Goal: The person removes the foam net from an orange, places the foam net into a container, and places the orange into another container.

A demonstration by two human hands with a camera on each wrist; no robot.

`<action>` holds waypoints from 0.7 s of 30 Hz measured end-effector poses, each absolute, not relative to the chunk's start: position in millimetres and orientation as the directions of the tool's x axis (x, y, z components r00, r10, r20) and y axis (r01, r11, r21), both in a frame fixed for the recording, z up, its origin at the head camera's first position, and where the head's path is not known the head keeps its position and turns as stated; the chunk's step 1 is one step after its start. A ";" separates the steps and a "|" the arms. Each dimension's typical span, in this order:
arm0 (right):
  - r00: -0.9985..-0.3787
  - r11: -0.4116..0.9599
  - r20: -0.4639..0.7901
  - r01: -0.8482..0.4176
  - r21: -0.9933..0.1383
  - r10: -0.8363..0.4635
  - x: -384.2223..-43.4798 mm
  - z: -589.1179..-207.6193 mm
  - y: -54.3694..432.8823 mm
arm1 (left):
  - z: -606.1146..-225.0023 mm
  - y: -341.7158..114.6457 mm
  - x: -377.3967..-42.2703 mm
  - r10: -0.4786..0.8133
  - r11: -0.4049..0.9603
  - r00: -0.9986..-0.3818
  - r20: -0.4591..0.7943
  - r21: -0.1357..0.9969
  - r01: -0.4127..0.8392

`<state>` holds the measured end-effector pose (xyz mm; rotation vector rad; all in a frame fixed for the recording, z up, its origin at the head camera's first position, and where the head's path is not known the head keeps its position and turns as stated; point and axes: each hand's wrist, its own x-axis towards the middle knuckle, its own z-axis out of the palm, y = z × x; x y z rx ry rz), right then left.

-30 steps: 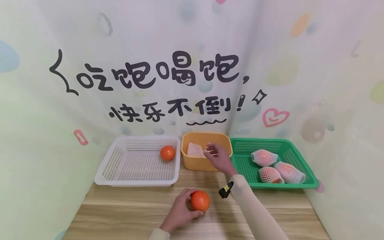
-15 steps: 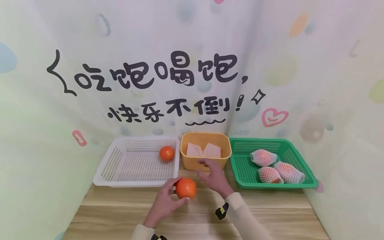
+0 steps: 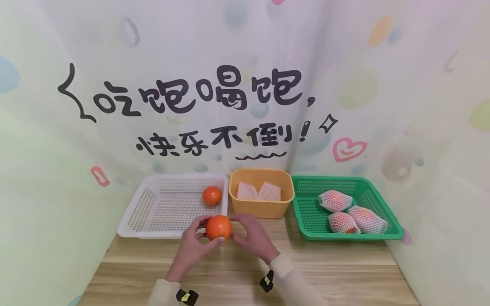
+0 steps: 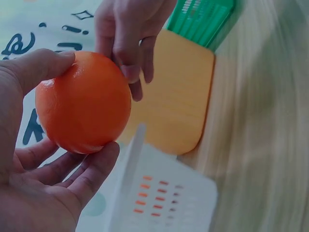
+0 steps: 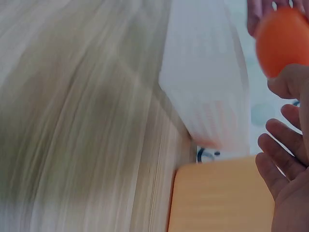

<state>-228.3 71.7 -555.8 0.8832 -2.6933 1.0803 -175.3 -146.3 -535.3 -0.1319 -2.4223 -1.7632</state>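
Left fingers (image 4: 98, 170) around orange fruit (image 4: 84, 104)

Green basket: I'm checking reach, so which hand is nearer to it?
Right. The right hand is left of the green basket, in front of the yellow bin; the left hand, holding an orange fruit, is farther left.

The sleeved left forearm (image 3: 164, 292) and sleeved right forearm (image 3: 296, 281) are slanting inward from the bottom of the head view. The left hand (image 3: 191, 246) is gripping, its thumb (image 4: 46, 64) pressing opposite its curving fingers (image 4: 98, 169). The right hand (image 3: 255, 239) is hovering close beside it, palm facing inward, its thumb (image 5: 288, 81) standing apart from loosely bending fingers (image 5: 285, 153).
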 end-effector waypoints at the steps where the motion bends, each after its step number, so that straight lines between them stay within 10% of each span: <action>1: -0.819 0.582 0.302 -0.563 -0.586 -0.488 -227.3 -556.2 67.8 | -533.1 -149.4 -177.1 -0.021 0.308 -0.986 0.165 0.939 0.150; 21: -0.676 0.653 0.406 -0.725 -0.217 -0.615 -226.0 -561.4 17.6 | -516.3 -208.5 -236.4 -0.167 0.427 -0.985 -0.048 0.897 -0.116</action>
